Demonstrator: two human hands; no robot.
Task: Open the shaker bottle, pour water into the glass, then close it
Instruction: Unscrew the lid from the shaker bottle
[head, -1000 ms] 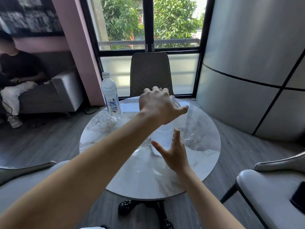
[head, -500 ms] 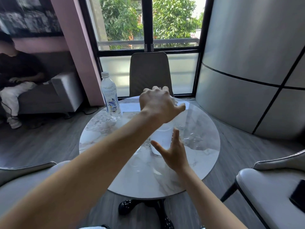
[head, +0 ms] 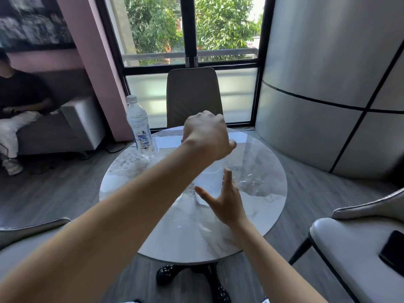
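The shaker bottle (head: 210, 182) is standing upright on the round marble table (head: 258, 206), near its middle, its long axis running straight up from the tabletop into the left hand (head: 207, 136). That hand is sitting directly over the bottle's top, fingers curled down around where the lid should be — the lid itself is hidden beneath the knuckles, so whether they are gripping it tight cannot be told. The right hand (head: 225, 200) is waiting low against the near side of the translucent body, fingers spread, thumb out to the left, apparently steadying rather than clamping. The coming move is probably a twist about that vertical axis, the upper hand turning, the lower one bracing. The glass (head: 178, 196) is barely peeking out just left of the bottle, behind the left forearm. A capped water bottle (head: 138, 126) is standing well apart at the table's far left edge.
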